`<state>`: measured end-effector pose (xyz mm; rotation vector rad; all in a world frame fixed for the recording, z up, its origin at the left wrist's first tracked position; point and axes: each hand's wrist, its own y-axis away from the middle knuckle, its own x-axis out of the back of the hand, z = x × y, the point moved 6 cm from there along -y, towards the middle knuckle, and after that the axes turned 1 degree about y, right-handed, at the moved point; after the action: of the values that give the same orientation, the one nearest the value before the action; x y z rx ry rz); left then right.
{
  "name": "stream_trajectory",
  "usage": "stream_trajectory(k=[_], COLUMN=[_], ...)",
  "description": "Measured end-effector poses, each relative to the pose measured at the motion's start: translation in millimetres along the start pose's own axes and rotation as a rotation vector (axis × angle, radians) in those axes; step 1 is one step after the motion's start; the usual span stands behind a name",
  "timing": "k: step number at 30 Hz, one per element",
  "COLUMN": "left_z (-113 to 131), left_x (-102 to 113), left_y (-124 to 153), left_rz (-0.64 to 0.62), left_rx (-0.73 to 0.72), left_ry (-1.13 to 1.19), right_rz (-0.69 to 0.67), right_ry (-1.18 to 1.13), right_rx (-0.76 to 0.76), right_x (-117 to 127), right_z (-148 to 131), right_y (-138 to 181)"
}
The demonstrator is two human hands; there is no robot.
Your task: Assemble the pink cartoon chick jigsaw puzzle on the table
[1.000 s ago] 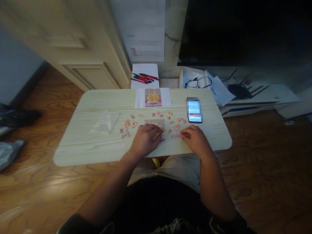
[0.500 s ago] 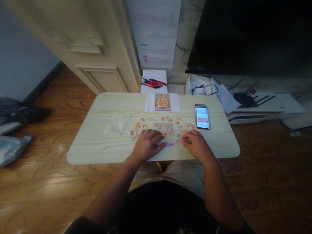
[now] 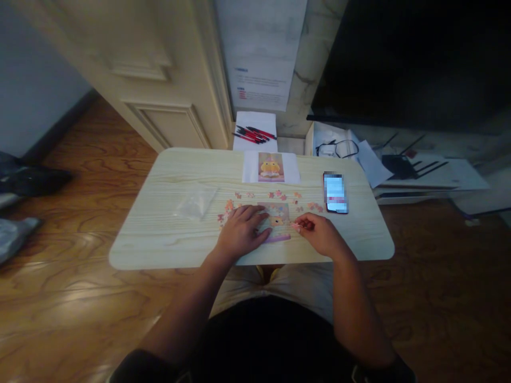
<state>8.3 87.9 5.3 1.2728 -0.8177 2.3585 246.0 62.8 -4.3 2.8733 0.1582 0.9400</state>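
A partly joined jigsaw puzzle (image 3: 279, 211) lies near the middle of the table, with a purple strip along its near edge. My left hand (image 3: 244, 230) rests flat over its left side, fingers spread and covering part of it. At its right side, my right hand (image 3: 317, 230) pinches a small pink puzzle piece (image 3: 295, 225) between thumb and fingers. Loose puzzle pieces (image 3: 277, 194) lie in an arc beyond the puzzle, and more are partly hidden by both hands. Behind them lies a printed picture (image 3: 271, 167) of a yellow figure on white paper.
The pale wooden table (image 3: 159, 234) has rounded corners. A clear plastic bag (image 3: 196, 202) lies on its left part and a phone (image 3: 336, 192) on its right. Beyond the far edge are red and black pens (image 3: 254, 134), a white box with cables (image 3: 335, 141) and a black router (image 3: 399, 166).
My right hand has moved left with the pink piece, closer to the puzzle's right edge. The left hand stays on the puzzle. The camera view has shifted slightly.
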Motion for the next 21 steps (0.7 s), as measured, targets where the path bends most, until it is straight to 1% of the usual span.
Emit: stream_trajectory(k=[6, 10, 17, 21], left_z=[-1.5, -2.4, -10.0, -10.6], left_x=[2.8, 2.5, 5.5, 5.9], left_y=[1.3, 2.2, 1.5, 0.4], left_rz=[0.013, 0.003, 0.052, 0.061], left_rx=[0.027, 0.036, 0.169, 0.187], left_ry=[0.014, 0.012, -0.042, -0.059], right_rz=[0.006, -0.019, 0.011, 0.021], right_ry=[-0.007, -0.047, -0.066, -0.062], right_rx=[0.013, 0.031, 0.038, 0.039], right_x=[-1.3, -3.5, -3.0, -2.7], right_z=[-6.0, -8.5, -7.1, -12.6], right_y=[-7.2, -10.8, -19.0, -24.5])
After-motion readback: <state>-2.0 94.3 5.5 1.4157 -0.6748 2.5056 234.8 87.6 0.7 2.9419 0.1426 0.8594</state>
